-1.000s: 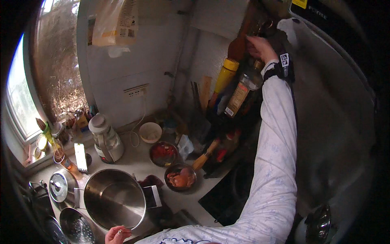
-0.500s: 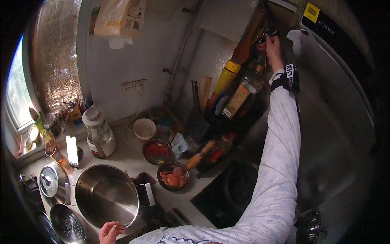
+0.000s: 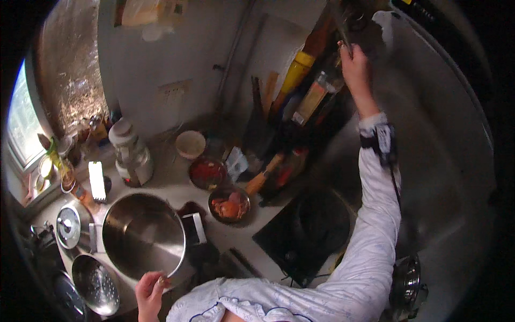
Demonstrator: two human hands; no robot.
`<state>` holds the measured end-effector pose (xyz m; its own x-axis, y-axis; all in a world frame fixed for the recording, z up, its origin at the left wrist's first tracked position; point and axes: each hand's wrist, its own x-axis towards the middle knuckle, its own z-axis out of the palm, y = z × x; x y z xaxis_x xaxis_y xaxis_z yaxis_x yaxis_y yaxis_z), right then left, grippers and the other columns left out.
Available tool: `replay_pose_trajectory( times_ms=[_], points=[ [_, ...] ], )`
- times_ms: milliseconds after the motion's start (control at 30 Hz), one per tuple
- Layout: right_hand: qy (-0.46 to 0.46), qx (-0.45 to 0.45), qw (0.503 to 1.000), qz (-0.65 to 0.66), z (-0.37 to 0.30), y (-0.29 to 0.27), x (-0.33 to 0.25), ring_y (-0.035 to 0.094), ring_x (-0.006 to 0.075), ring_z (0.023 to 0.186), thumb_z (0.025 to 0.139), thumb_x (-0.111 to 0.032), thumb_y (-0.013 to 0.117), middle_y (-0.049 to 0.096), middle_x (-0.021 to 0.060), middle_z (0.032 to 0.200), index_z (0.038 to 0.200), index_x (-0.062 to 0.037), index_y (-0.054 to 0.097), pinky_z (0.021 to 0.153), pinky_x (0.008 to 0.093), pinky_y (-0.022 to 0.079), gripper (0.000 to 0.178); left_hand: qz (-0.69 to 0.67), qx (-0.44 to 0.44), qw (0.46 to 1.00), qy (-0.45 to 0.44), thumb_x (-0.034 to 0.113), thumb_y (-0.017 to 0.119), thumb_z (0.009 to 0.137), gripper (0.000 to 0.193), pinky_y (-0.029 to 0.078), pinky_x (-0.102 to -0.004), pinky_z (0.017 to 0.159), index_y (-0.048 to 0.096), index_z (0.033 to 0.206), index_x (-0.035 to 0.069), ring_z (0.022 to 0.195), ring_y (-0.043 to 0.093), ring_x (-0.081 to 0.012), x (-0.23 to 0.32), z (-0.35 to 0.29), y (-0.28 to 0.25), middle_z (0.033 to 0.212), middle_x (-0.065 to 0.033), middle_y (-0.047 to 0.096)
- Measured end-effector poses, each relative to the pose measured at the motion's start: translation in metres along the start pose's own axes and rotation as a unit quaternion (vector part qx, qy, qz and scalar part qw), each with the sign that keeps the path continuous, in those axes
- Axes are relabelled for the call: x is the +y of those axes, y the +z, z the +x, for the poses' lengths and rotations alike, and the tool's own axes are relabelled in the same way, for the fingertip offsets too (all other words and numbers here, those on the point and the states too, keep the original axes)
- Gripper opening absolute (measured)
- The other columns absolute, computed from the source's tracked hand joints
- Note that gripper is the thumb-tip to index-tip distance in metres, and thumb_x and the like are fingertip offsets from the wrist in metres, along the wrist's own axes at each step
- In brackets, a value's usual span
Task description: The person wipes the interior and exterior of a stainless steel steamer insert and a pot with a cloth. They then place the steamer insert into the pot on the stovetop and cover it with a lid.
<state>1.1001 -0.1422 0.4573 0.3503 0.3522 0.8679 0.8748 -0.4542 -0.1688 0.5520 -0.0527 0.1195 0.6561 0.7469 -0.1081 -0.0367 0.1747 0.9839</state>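
High at the right, my raised right hand (image 3: 356, 68) is closed around the thin dark handle of a long utensil (image 3: 341, 24). Its far end blurs into the dark rack, so its kind is unclear. Below left, my left hand (image 3: 151, 290) has its fingers pinched at the near rim of a large steel pot (image 3: 142, 233), which is bare inside. Beside my right hand are a clear bottle with a tan label (image 3: 311, 102), a yellow-capped bottle (image 3: 296, 72) and a brown wooden spatula (image 3: 320, 40).
Right of the pot are a bowl of raw meat (image 3: 230, 206), a bowl of red food (image 3: 207, 172) and a black cooktop (image 3: 300, 236). To the left lie a steel lid (image 3: 68, 226), a colander (image 3: 95, 284) and a lit phone (image 3: 97, 181). A white blender (image 3: 130, 155) stands behind.
My right hand has pulled back slightly from the rack, and a long thin handle now shows in it. My left hand remains at the pot's rim. The whole view has shifted slightly.
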Motion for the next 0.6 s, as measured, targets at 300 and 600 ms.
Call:
replay_pose_trajectory(
  times_ms=[300, 600],
  points=[
    [0.154, -0.387, 0.681, 0.602, -0.305, -0.016, -0.201, 0.047, 0.0215, 0.117, 0.099, -0.023, 0.037, 0.051, 0.0159, 0.123, 0.109, -0.0039, 0.047, 0.1, 0.0342, 0.034, 0.024, 0.302, -0.099, 0.871, 0.376, 0.021, 0.075, 0.072, 0.069, 0.045, -0.0403, 0.087, 0.039, 0.127, -0.003, 0.106, 0.054, -0.035, 0.046, 0.034, 0.084, 0.115, -0.0229, 0.053],
    [0.308, -0.54, 0.758, 0.199, -0.419, -0.116, -0.176, 0.064, 0.0248, 0.08, 0.085, -0.013, 0.062, 0.064, 0.0133, 0.086, 0.088, -0.0007, 0.058, 0.069, 0.0309, 0.05, 0.013, 0.312, -0.369, 0.867, 0.122, 0.016, 0.064, 0.081, 0.035, 0.047, -0.0414, 0.059, 0.052, 0.11, 0.001, 0.07, 0.059, -0.0375, -0.018, 0.028, 0.111, 0.081, -0.0182, 0.058]
  ],
)
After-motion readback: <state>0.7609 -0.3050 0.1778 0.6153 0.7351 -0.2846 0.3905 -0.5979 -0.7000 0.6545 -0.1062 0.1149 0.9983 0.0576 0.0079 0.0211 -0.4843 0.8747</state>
